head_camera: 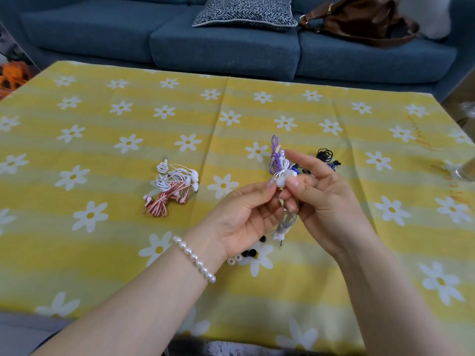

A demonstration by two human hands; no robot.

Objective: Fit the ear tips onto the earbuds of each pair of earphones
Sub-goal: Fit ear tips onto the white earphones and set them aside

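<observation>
Above the table's middle, my left hand (246, 214) and my right hand (318, 194) meet at a white earbud (280, 181). Both pinch it with fingertips; its white cable bundle (284, 226) dangles below, plug downward. Whether a tip sits on this bud I cannot tell. Loose ear tips lie under my left hand: black ones (249, 253) and clear ones (232, 260). A purple earphone bundle (277, 156) lies just beyond my fingers. Black and blue earphones (326, 156) show behind my right hand. White earphones (177, 177) and red-striped earphones (164, 201) lie at the left.
A yellow tablecloth with white daisies (102, 150) covers the table. A blue sofa (205, 39) stands behind it with a patterned cushion (244, 11) and a brown bag (365, 19). A clear glass object (465, 170) sits at the right edge.
</observation>
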